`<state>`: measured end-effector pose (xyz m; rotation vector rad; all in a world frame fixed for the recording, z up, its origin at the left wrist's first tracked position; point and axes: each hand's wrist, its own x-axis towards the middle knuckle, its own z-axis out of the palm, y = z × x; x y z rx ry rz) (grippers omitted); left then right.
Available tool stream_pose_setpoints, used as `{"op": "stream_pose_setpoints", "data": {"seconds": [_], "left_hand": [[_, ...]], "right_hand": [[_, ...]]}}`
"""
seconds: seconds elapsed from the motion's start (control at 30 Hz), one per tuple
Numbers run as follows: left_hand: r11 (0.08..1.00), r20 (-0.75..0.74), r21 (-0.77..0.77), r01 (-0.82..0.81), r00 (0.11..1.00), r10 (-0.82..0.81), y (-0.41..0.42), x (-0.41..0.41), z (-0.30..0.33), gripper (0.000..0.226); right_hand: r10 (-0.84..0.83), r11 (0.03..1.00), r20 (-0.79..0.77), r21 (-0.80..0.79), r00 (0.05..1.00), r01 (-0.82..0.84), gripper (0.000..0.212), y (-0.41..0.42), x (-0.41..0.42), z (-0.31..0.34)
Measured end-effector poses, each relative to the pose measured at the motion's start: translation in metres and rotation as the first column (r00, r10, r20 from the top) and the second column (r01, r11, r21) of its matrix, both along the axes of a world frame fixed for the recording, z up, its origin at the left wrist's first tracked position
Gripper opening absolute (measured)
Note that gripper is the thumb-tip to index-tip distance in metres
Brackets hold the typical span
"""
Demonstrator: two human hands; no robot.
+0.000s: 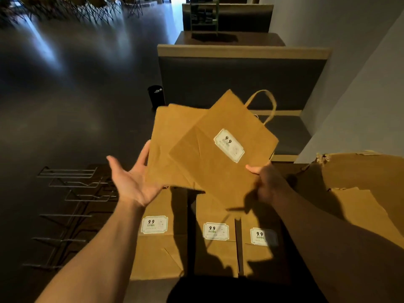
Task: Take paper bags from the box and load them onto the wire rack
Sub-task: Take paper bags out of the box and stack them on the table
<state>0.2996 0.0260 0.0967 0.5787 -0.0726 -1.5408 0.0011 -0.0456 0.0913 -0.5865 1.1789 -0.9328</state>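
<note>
My right hand [265, 182] grips the lower edge of a flat brown paper bag [220, 154] with a white "9.9" label, held tilted in the air with its handle pointing up and right. A second flat brown bag [166, 145] lies behind it to the left. My left hand [131, 180] is open, palm up, fingers spread, touching that second bag's left edge. Below them three flat paper bags [157, 248] with the same labels lie side by side. The wire rack [70, 193] stands at the left. The torn cardboard box [360, 171] is at the right.
A dark table [306, 270] carries the bags, rack and box. Beyond it stands a dark booth seat [240, 79] with a wooden trim, then another table. A black bin [156, 96] sits on the shiny dark floor at the left. A white wall runs along the right.
</note>
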Motion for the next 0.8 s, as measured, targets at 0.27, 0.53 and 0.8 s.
{"op": "stream_pose_setpoints", "data": {"seconds": [0.27, 0.53, 0.8], "left_hand": [[0.752, 0.567, 0.351, 0.557, 0.512, -0.645, -0.010, 0.019, 0.013, 0.052], [0.577, 0.628, 0.531, 0.621, 0.169, -0.760, -0.004, 0.007, -0.028, 0.097], [0.878, 0.642, 0.396, 0.268, 0.603, -0.473, 0.004, -0.003, -0.037, 0.078]], "right_hand": [[0.437, 0.874, -0.490, 0.034, 0.754, -0.484, 0.060, -0.018, -0.013, 0.023], [0.106, 0.906, -0.723, -0.213, 0.683, -0.365, 0.015, -0.026, -0.008, 0.014], [-0.218, 0.969, -0.671, -0.235, 0.708, 0.076, 0.029, -0.022, -0.014, 0.004]]}}
